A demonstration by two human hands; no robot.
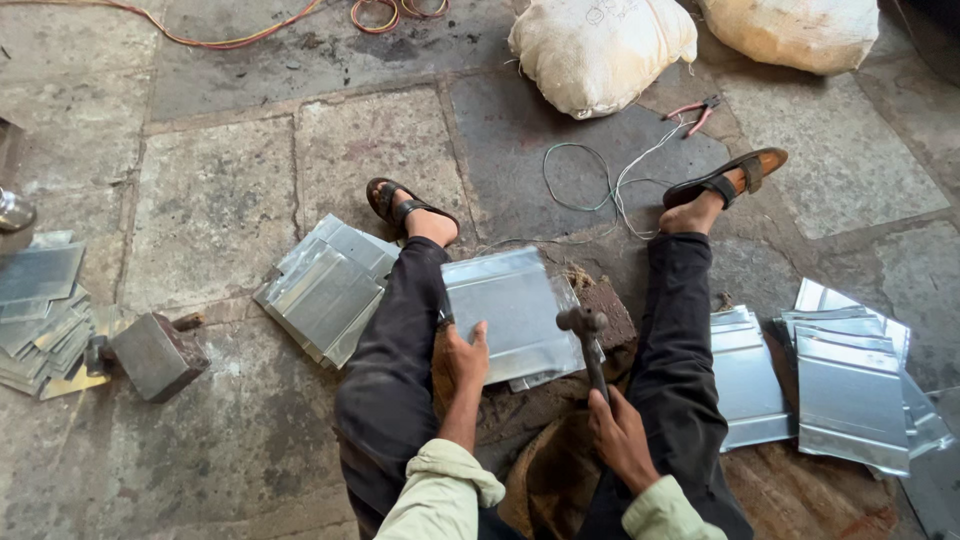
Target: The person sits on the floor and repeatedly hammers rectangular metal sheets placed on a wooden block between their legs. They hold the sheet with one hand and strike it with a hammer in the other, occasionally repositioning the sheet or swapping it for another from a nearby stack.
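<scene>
Galvanised sheet lies flat under the left hand's spread fingers; right hand grips a hammer. Folded stacks sit right, another pile left.

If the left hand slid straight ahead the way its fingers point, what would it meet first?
The left hand already rests on the near edge of the shiny flat sheet-metal piece. Going straight on, it would only cross that sheet; beyond looks like stone floor, though depth is unclear.
</scene>
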